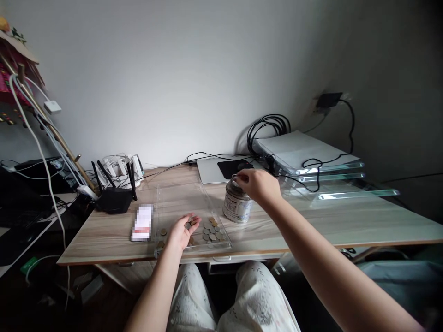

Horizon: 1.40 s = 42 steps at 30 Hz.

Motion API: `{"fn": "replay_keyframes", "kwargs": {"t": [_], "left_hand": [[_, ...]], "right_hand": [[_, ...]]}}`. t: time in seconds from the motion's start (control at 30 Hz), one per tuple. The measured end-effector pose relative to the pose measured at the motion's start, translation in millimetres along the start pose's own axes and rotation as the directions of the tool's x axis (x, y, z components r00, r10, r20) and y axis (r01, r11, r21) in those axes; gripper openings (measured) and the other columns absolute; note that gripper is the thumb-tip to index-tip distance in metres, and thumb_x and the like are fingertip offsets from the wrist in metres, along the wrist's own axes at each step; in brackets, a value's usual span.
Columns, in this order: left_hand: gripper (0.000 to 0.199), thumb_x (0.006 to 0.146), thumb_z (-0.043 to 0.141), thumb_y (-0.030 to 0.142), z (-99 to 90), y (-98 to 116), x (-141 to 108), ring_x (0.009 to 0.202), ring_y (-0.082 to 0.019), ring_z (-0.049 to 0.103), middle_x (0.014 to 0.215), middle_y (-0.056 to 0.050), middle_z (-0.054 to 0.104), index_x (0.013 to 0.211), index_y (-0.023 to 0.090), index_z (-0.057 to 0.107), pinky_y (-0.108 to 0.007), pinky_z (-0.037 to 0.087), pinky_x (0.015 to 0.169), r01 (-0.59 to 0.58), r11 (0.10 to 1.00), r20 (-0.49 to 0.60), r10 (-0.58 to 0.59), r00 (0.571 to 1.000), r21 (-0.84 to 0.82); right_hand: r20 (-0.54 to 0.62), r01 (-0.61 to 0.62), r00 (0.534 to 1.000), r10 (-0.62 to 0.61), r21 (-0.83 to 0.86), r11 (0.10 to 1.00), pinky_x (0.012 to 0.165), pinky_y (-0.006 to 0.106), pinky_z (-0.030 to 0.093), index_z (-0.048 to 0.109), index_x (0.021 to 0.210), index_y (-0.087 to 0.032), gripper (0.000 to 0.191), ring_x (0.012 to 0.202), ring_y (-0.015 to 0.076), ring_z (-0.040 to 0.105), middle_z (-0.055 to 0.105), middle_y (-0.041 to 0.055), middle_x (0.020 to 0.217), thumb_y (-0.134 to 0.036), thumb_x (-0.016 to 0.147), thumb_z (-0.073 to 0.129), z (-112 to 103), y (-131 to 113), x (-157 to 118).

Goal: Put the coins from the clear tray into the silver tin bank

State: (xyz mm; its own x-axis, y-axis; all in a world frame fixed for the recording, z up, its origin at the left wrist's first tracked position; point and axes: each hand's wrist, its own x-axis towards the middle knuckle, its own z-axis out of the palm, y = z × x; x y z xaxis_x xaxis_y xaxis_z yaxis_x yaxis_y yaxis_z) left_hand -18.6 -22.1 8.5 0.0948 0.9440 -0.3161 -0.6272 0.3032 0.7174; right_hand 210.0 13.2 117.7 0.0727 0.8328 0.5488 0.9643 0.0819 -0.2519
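My left hand point(182, 229) is palm up above a clear acrylic tray point(180, 198), with a few coins point(188, 225) lying on its fingers. In the tray's right part lies a group of silver and gold coins point(212, 231); a gold coin point(163, 231) sits at its left. My right hand point(258, 185) is over the mouth of a metal can point(237, 205) with a printed label, which stands upright right of the tray. The fingers of that hand are pinched together at the can's top, and what they hold, if anything, is too small to tell.
A phone point(142, 223) and a black router point(114, 200) are left of the tray. Behind the can lie a silver laptop point(209, 170) and a black mouse. Stacked clear trays with paper point(304, 150) and coiled black cables point(268, 124) occupy the back right. The desk's front edge is near my knees.
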Motion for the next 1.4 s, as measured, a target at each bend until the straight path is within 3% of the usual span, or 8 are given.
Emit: {"fn": "replay_keyframes", "kwargs": {"t": [0.07,0.17,0.4,0.73,0.9,1.1,1.27,1.4], "left_hand": [[0.011,0.074,0.049,0.014,1.9,0,-2,0.065,-0.014,0.061,0.067,-0.009,0.063,0.075,0.007,0.058,-0.024,0.048,0.062,-0.031,0.998,-0.004,0.031,0.999,0.056],[0.017,0.071,0.056,0.025,4.5,-1,-3,0.045,-0.008,0.053,0.054,-0.004,0.057,0.069,0.008,0.057,-0.016,0.040,0.041,-0.061,0.985,0.020,0.059,0.998,0.164],[0.032,0.066,0.057,0.043,5.6,-1,-2,0.026,0.001,0.024,0.041,0.005,0.041,0.058,0.013,0.047,-0.015,0.005,0.028,-0.077,0.960,0.080,0.057,0.995,0.269],[0.016,0.070,0.047,0.024,-1.0,4,1,0.030,-0.001,0.029,0.044,0.003,0.043,0.059,0.013,0.047,-0.014,0.008,0.029,0.064,0.998,0.044,-0.065,0.997,0.020],[0.010,0.070,0.045,0.014,-1.6,5,3,0.038,-0.003,0.039,0.051,-0.001,0.047,0.061,0.011,0.048,-0.012,0.020,0.031,0.042,0.994,-0.028,-0.045,0.999,-0.105],[0.009,0.071,0.044,0.007,0.3,7,4,0.050,-0.008,0.053,0.055,-0.004,0.052,0.069,0.009,0.052,-0.018,0.045,0.049,0.034,0.974,-0.163,-0.072,0.984,-0.223],[0.012,0.069,0.042,0.004,-0.1,4,5,0.059,-0.014,0.059,0.062,-0.010,0.058,0.071,0.008,0.054,-0.026,0.050,0.060,-0.003,0.976,-0.180,-0.037,0.983,-0.218],[0.014,0.069,0.041,0.005,-1.0,5,6,0.061,-0.016,0.061,0.063,-0.012,0.059,0.071,0.007,0.054,-0.027,0.051,0.060,-0.044,0.976,-0.200,0.001,0.980,-0.214]], "right_hand": [[-0.082,0.123,0.990,-0.117,0.071,0.990,0.057,0.025,0.034,0.062,0.083,-0.020,0.022,0.078,0.0173,0.052,0.062,0.0055,0.082,-0.030,0.075,0.044,2,-22,-16],[0.130,0.254,0.948,-0.290,0.239,0.937,0.057,0.022,0.034,0.062,0.085,-0.021,0.024,0.072,0.0132,0.052,0.061,0.0046,0.083,-0.032,0.078,0.042,18,-58,-43],[0.463,0.043,0.791,-0.400,0.609,0.792,0.054,0.020,0.035,0.065,0.073,-0.016,0.031,0.058,0.0101,0.051,0.062,0.0016,0.063,-0.037,0.077,0.042,74,-89,-59],[0.092,0.018,0.993,-0.077,0.520,0.854,0.055,0.022,0.036,0.063,0.077,-0.019,0.020,0.063,0.0124,0.053,0.063,0.0022,0.071,-0.034,0.069,0.053,11,-39,-16],[0.117,-0.125,0.986,0.115,0.082,0.989,0.052,0.028,0.033,0.062,0.067,-0.021,0.010,0.066,0.0185,0.052,0.061,0.0056,0.072,-0.027,0.063,0.055,-4,0,9],[0.151,-0.139,0.979,0.136,0.008,0.990,0.053,0.031,0.034,0.063,0.070,-0.020,0.011,0.069,0.0226,0.051,0.059,0.0093,0.073,-0.024,0.063,0.056,-1,10,10],[-0.058,0.149,0.988,-0.144,0.108,0.983,0.064,0.027,0.035,0.060,0.087,-0.020,0.021,0.083,0.0194,0.049,0.059,0.0075,0.086,-0.028,0.076,0.044,5,-30,-25],[0.259,0.356,0.873,-0.413,0.239,0.903,0.059,0.022,0.034,0.061,0.078,-0.021,0.023,0.077,0.0150,0.051,0.059,0.0051,0.080,-0.027,0.079,0.039,41,-72,-63]]}}
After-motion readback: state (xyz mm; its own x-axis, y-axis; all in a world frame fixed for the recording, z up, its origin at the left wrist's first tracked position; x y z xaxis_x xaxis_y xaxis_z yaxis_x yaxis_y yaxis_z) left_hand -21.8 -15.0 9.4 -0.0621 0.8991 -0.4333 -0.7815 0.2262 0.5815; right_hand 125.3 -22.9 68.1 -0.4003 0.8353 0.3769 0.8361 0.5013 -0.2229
